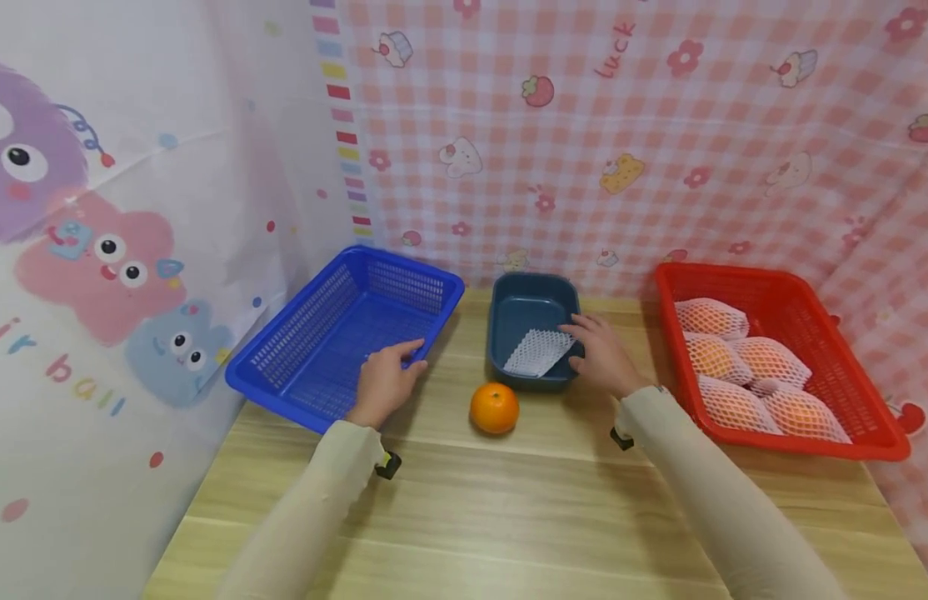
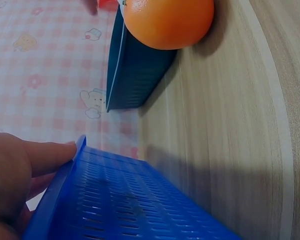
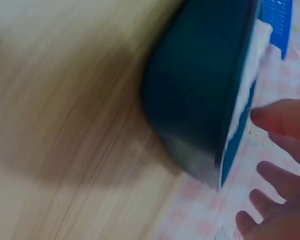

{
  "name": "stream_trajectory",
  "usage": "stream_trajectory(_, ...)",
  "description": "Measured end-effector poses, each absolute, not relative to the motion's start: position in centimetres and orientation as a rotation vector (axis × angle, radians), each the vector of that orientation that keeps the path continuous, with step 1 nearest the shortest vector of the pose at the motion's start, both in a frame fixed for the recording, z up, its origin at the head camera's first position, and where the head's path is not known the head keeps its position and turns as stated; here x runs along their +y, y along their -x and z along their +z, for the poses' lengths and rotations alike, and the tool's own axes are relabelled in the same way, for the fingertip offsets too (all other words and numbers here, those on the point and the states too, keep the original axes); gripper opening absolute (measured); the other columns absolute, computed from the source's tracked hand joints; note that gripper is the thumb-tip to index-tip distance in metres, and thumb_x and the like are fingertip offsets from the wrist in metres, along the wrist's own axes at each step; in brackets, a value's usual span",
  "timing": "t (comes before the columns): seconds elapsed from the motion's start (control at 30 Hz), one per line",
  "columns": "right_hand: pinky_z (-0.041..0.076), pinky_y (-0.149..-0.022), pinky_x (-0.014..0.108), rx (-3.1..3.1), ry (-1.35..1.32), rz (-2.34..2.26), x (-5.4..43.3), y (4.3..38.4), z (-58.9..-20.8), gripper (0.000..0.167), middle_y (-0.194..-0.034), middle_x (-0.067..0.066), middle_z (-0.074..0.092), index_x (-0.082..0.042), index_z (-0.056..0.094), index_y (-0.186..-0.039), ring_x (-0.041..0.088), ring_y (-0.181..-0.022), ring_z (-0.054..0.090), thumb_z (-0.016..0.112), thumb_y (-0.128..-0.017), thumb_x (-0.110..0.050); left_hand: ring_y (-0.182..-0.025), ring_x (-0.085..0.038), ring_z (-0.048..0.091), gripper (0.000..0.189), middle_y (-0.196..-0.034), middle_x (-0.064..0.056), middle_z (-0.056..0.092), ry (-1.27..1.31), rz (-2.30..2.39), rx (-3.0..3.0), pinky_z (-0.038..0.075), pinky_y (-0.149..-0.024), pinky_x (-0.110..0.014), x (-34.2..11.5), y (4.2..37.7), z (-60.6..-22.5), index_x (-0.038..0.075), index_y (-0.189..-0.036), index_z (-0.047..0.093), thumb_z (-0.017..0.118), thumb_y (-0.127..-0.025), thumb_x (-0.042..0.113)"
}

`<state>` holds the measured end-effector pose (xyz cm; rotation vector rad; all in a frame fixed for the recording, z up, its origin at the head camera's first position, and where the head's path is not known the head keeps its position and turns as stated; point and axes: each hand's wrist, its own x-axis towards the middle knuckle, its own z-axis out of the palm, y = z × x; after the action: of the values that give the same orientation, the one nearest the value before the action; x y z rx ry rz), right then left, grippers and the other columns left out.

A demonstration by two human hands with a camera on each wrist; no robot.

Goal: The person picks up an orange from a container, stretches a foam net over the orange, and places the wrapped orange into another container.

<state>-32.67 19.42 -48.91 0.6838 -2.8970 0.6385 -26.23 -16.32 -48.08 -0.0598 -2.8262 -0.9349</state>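
Observation:
My left hand (image 1: 387,383) reaches over the right side of the blue basket (image 1: 428,332). Its fingertips are right at the rim, and in the left wrist view the digits stay on the inner side of the basket wall. At the right rim of the dark teal bin (image 1: 535,286), my right hand (image 1: 605,357) has its fingers spread with nothing between them. A crumpled white foam net (image 1: 537,352) lies inside that bin. In front of the bin, an unwrapped orange (image 1: 495,408) sits on the wooden table (image 1: 501,517).
On the right stands a red basket (image 1: 786,287) with several orange fruits in white foam nets (image 1: 764,360). A pink checked cloth (image 1: 584,150) hangs behind the table, and a white cartoon-print cloth (image 1: 232,167) hangs on the left.

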Motion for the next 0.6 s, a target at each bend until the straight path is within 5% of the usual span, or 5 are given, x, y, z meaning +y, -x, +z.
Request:
stream_trajectory(0.23, 0.02, -0.106, 0.067, -3.039, -0.767, 0.461, 17.2, 33.7, -50.5, 0.053, -0.144, 0.025, 0.043, -0.009, 0.064, -0.129, 0.048, -0.138, 0.024, 0.072, -0.078, -0.001, -0.105, -0.035, 0.063, 0.039, -0.112, -0.01, 0.07, 0.057, -0.931, -2.813, 0.047, -0.086, -0.054, -16.1, 26.2, -48.1, 0.018, -0.127, 0.067, 0.071, -0.089, 0.026)
stream_trajectory(0.47, 0.025, -0.104, 0.062, -2.923, -0.816, 0.635, 16.6, 33.8, -51.5, 0.025, -0.111, 0.014, 0.069, -0.006, 0.076, -0.106, 0.042, -0.125, 0.047, 0.07, -0.082, 0.001, -0.105, -0.034, 0.064, 0.038, -0.111, -0.009, 0.07, 0.04, -0.937, -2.798, 0.046, -0.086, -0.055, -16.1, 26.2, -48.2, 0.019, -0.126, 0.068, 0.072, -0.088, 0.025)
stream_trajectory(0.6, 0.035, -0.102, 0.055, -2.899, -0.785, 0.798, 16.4, 33.8, -51.2, 0.023, -0.11, 0.015, 0.069, -0.003, 0.074, -0.109, 0.036, -0.112, 0.058, 0.065, -0.088, 0.002, -0.104, -0.034, 0.064, 0.039, -0.11, -0.009, 0.071, 0.04, -0.925, -2.786, 0.046, -0.086, -0.055, -16.3, 26.2, -48.3, 0.018, -0.125, 0.068, 0.072, -0.088, 0.025)
